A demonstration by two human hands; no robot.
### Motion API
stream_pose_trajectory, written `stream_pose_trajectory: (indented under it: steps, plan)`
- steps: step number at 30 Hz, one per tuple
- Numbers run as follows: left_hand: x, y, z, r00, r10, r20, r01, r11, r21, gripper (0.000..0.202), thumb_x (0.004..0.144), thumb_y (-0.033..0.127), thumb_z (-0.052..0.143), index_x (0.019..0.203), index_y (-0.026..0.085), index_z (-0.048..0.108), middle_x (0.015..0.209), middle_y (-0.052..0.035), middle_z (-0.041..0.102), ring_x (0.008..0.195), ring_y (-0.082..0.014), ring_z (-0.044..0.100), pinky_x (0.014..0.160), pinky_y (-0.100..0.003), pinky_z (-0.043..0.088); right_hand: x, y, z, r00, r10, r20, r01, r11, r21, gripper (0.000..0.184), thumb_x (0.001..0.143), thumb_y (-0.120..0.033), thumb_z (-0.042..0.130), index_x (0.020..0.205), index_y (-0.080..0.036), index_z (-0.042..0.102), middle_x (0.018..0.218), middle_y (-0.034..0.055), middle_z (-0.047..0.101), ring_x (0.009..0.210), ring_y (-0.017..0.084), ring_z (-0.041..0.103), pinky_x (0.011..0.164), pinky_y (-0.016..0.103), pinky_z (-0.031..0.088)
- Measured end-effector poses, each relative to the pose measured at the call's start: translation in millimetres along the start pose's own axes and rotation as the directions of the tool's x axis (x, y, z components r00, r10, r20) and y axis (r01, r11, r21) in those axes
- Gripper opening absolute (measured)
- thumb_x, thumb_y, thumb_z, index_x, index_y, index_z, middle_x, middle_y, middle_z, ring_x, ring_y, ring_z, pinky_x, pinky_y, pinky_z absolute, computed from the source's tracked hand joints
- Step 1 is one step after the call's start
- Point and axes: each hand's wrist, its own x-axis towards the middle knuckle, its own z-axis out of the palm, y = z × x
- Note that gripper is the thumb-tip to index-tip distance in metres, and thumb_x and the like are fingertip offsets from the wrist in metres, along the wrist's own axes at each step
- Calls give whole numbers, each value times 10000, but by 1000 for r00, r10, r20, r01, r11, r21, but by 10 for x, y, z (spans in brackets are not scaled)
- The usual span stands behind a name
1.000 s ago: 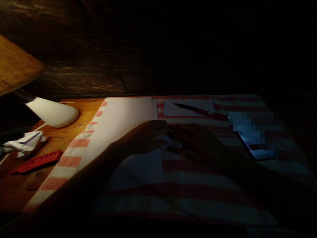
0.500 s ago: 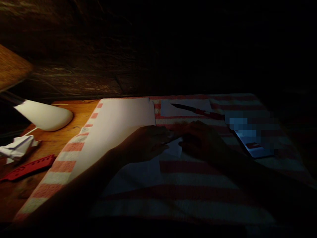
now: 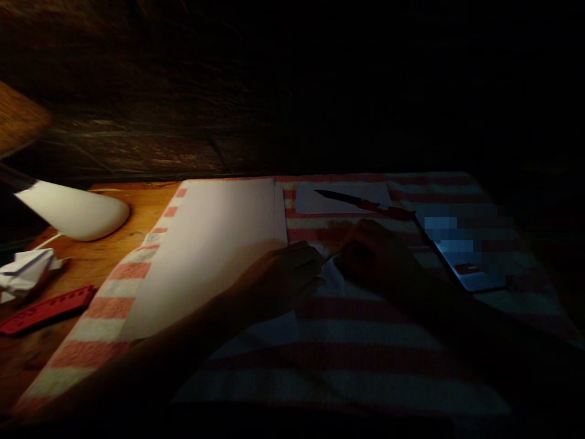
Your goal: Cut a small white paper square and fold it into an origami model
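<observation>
A small paper (image 3: 334, 279) is seen between the left hand (image 3: 292, 271) and right hand (image 3: 369, 251), right of the large sheet (image 3: 219, 228). Left fingers are extended, right fingers curled; their grip cannot be told. Edges are best steadied before pressing.

Head-worn view, facing forward and down, seemingly close above the dim striped cloth (image 3: 365, 329)

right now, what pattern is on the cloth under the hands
The striped cloth alternates reddish and pale bands, best seen in the head view.
</observation>
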Motion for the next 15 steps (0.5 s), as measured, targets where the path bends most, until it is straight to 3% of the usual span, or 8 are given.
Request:
stream_pose_trajectory:
  steps: [5,8,15]
  plan:
    - [-51,-84,-60,998,62,22,-60,995,-81,209,968,180,547,1121,109,670,1121,-113,721,1096,-244,666,923,-388,614,-9,-70,-16,999,42,-2,-42,999,-17,125,806,-239,754,873,-166,679,802,17,636,718,159,567,652,288,394]
    - [-72,-132,-93,996,84,35,-80,991,-108,274,967,162,539,1219,134,643,1217,-100,715,1182,-230,648,985,-383,599,-14,-111,-37,995,94,31,-95,995,26,125,820,-273,752,866,-171,697,761,3,658,655,140,565,603,272,376]
    - [-47,-168,-127,989,121,88,-113,989,-91,316,974,174,536,1270,197,644,1212,-86,715,1134,-230,677,901,-376,627,-22,-154,-29,980,165,114,-184,966,181,275,794,-274,783,1061,-232,737,1027,18,772,853,188,697,758,313,499]
